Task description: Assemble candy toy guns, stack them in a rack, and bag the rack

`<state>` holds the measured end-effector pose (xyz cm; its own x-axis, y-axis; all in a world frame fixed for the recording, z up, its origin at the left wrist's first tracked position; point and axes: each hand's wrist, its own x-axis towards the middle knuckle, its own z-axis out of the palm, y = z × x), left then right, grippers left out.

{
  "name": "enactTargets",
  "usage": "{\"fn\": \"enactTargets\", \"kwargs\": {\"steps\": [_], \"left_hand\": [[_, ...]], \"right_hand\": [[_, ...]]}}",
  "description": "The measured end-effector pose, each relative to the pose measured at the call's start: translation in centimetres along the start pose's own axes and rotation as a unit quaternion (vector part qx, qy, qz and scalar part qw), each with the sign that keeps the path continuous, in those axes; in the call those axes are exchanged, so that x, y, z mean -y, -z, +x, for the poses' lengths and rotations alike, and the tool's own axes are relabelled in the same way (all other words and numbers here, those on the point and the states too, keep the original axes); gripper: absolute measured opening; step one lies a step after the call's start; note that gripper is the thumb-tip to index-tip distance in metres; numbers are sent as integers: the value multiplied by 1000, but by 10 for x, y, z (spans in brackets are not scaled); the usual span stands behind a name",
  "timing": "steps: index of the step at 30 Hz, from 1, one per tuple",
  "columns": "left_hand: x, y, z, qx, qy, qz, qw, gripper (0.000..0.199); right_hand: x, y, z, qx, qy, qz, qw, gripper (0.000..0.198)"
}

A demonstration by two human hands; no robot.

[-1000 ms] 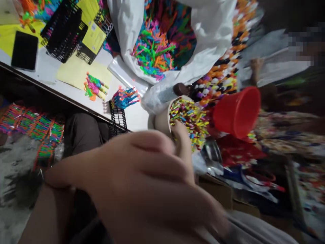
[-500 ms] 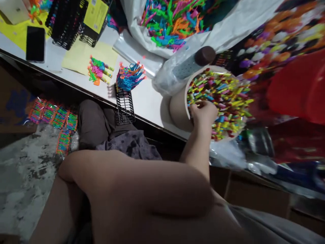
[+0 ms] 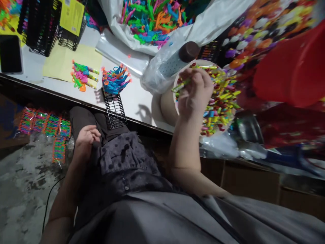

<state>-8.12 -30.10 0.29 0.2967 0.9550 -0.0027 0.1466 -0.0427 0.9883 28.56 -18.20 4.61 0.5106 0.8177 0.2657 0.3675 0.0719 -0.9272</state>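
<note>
My right hand (image 3: 196, 86) is raised over a beige tub (image 3: 167, 105), its fingers closed on a small yellow-green tube (image 3: 181, 85). Many similar colourful tubes (image 3: 222, 108) fill the tub. Over my lap, near the thigh, my left hand (image 3: 88, 136) is loosely open with nothing in it. A black wire rack (image 3: 115, 110) juts over the table edge, with a bunch of blue and pink plastic toys (image 3: 115, 81) with orange tips at its upper end. To its left lie several more toys (image 3: 82, 74) with yellow tubes attached.
Behind stands a white sack (image 3: 114, 23) of colourful plastic pieces. A bottle (image 3: 175, 62) in clear plastic leans by the tub. On the right is a red container (image 3: 286, 74). A phone (image 3: 10, 54) and black racks (image 3: 40, 27) lie left. Bagged toys (image 3: 45, 122) rest below the table.
My right hand has lifted out of the tub with a small tube. The arm that blurred across the foreground has cleared, and my left hand now shows over my lap. The view has shifted right.
</note>
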Motion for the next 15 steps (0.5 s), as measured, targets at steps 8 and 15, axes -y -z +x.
{"fn": "enactTargets", "kwargs": {"steps": [8, 15], "left_hand": [[103, -11, 2, -53, 262, -239, 933, 58], [-17, 15, 40, 123, 98, -97, 983, 25]], "right_hand": [[1, -129, 109, 119, 25, -286, 950, 26], [-68, -191, 192, 208, 33, -432, 877, 35]]}}
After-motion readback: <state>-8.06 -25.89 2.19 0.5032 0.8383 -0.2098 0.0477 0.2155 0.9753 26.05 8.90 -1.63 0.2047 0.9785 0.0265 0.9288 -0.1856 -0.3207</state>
